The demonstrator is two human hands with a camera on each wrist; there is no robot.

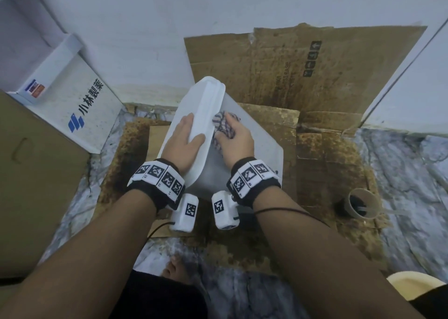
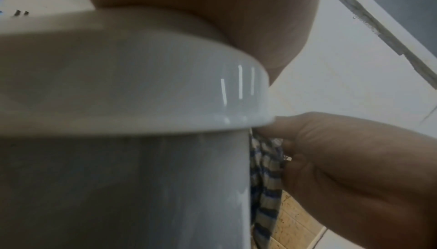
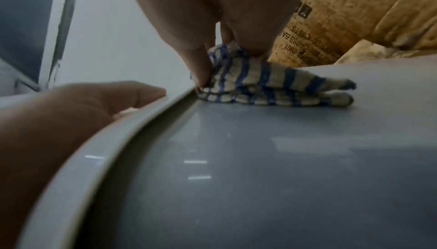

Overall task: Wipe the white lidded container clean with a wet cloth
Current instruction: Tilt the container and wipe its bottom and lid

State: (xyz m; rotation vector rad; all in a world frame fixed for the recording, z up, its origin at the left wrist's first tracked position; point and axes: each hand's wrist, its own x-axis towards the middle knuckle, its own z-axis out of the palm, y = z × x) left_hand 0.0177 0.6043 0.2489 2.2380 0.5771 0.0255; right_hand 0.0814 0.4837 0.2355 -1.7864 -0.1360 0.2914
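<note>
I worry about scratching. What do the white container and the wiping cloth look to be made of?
The container looks like smooth, glossy plastic: sharp light streaks reflect off its lid rim and wall. The cloth, held by the right hand, looks like soft woven cotton with blue stripes, though the fibre is uncertain.

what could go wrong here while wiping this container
The container lies tipped on its side on stained cardboard, steadied only by the left hand flat on the lid; it might roll. The right hand works the cloth beside the lid rim and could nudge the lid loose.
</note>
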